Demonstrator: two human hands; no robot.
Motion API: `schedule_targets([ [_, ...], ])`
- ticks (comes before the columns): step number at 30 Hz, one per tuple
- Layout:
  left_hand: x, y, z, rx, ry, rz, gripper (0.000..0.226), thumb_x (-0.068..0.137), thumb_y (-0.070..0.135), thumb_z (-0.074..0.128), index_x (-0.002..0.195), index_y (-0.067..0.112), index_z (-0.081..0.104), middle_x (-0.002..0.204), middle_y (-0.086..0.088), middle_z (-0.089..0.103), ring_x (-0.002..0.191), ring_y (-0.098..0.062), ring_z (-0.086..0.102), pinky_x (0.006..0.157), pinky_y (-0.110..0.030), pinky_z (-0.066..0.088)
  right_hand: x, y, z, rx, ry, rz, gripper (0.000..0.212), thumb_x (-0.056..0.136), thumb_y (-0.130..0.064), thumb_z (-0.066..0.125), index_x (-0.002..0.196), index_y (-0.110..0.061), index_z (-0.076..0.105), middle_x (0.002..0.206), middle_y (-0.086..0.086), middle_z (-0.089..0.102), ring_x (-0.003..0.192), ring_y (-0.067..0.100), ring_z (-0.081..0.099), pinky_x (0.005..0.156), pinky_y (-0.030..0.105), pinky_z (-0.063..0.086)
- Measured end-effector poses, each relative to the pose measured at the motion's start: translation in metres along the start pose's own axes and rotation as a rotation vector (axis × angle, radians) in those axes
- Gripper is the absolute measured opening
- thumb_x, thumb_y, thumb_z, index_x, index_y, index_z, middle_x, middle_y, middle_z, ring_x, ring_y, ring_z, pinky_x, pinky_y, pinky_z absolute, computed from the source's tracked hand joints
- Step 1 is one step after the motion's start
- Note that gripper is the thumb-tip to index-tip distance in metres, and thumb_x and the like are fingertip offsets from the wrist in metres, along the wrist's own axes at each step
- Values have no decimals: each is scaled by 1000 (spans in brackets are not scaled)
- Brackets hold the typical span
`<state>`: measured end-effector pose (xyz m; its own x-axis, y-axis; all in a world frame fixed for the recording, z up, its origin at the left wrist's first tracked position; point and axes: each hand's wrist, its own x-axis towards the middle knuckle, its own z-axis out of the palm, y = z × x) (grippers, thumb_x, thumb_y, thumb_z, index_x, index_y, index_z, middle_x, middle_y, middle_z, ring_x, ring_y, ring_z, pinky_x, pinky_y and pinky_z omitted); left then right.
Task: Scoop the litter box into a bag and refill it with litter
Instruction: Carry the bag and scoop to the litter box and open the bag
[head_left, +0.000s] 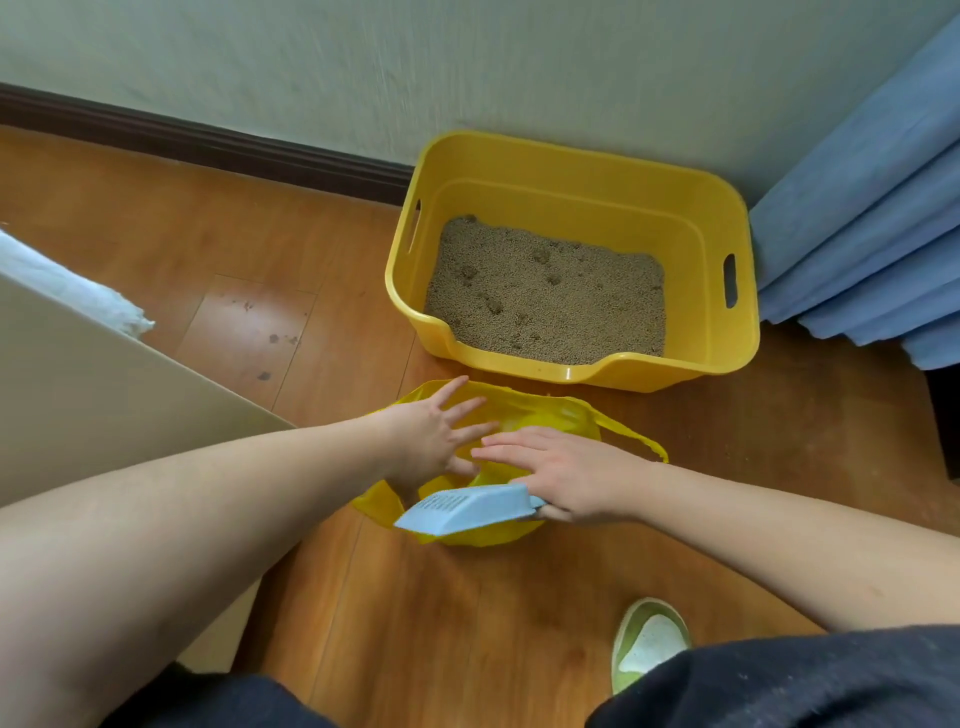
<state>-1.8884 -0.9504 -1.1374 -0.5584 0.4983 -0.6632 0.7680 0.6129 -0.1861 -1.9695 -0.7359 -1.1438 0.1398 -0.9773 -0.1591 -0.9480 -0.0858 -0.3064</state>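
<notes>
Litter box (571, 239): a yellow, smooth plastic tub, rectangular with rounded corners, a slot handle cut into each short wall and a dip in the near rim; it stands on the floor against the wall, just beyond the bag.
Litter (545, 301): fine, grainy beige-brown pellets covering the bottom of the tub, the surface uneven with several darker clumps.
Bag (519, 410): thin, glossy, translucent yellow plastic, crumpled, its mouth spread open on the floor between the person and the tub; one loop handle trails out to the right.
Left hand (431, 431): fingers straight and spread, palm down, resting on the far left edge of the bag's mouth; it grips nothing.
Right hand (566, 473): fingers stretched flat over the bag's opening, while the thumb side pins the handle of the scoop under the palm.
Scoop (467, 512): pale blue matte plastic, shovel-shaped with a row of narrow slots in its base; it sits over the near edge of the bag, its open end pointing left.
Floor (260, 322): glossy orange-brown wood-look planks with a few dark specks.
Wall (363, 78): pale grey-green, with a dark brown baseboard along its foot.
Curtain (872, 218): blue cloth in soft folds, right of the tub.
Shoe (649, 639): green and white, at the lower right.
Writing: none can be read on any item.
</notes>
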Motion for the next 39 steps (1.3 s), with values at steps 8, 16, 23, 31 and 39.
schedule_targets([
  [8,-4,4,17,25,-194,38,88,80,82,38,153,43,8,163,-14,7,147,-42,-11,104,-75,-14,-14,10,12,-71,-383,26,63,95,-57,12,95,-21,64,86,6,70,103,22,62,120,42,1],
  [16,-9,-11,14,-202,-316,-328,94,89,76,10,141,8,47,162,-11,12,148,-39,-9,111,-69,-8,-38,15,12,75,-478,239,39,100,-51,28,95,-23,55,97,3,67,92,28,61,102,46,34],
  [23,-2,-35,27,-451,-158,-686,71,96,64,20,141,15,46,162,-17,5,145,-45,8,113,-64,14,-43,40,4,196,-349,510,46,100,-50,23,87,-17,52,93,8,64,95,30,56,105,46,25],
  [31,12,-35,30,-1076,151,-967,49,91,35,58,123,3,41,119,-18,51,108,-39,56,82,-42,46,-46,52,-1,258,-295,607,45,100,-48,26,125,-21,53,135,-6,47,132,14,33,105,47,25],
  [39,17,-37,26,-1352,168,-1026,44,86,1,48,128,14,53,126,-13,54,113,-29,55,82,-31,45,-50,48,-1,426,-230,625,48,101,-47,27,70,-25,57,144,-9,32,105,19,53,82,31,36],
])
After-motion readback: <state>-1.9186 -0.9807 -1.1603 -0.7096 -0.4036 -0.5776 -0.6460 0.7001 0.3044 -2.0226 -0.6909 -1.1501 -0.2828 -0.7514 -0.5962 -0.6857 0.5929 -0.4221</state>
